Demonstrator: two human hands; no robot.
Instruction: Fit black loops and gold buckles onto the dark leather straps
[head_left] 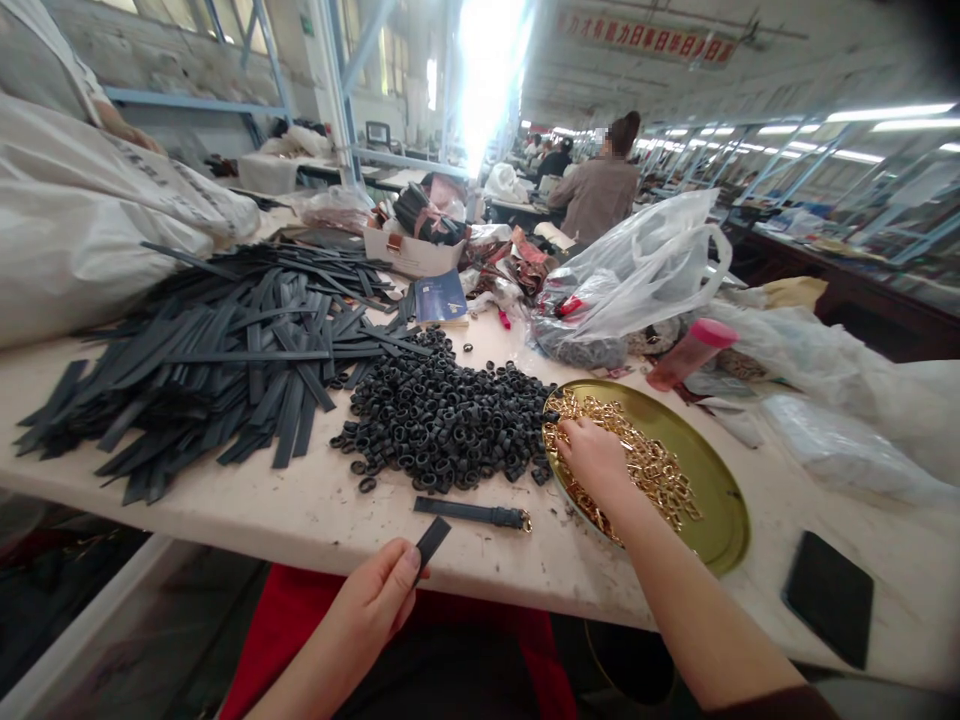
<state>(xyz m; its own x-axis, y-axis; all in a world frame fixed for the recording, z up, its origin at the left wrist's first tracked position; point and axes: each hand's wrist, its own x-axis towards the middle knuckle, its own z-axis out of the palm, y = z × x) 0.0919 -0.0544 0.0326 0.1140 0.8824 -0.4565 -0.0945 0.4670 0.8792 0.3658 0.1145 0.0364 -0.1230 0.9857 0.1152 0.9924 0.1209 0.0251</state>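
Observation:
My left hand (384, 592) pinches a short black strap (432, 541) between thumb and fingers, just off the table's front edge. At the left rim of a round gold-coloured tray (712, 470), my right hand (594, 455) reaches in among small gold buckles (660, 468). Its fingers are closed together, and what they hold is too small to make out; something dark shows by the fingertips. Between my hands lies a black strap with a gold buckle and a loop (472, 514). Behind it spreads a heap of small black strap loops (450, 415).
Loose black straps (225, 350) are piled at left beside a white sack (82, 220). Further back are a carton (405, 255), a blue booklet (441, 299) and a clear plastic bag (637, 280). A pink-lidded jar (690, 353) and a black phone-like slab (829, 598) are at right.

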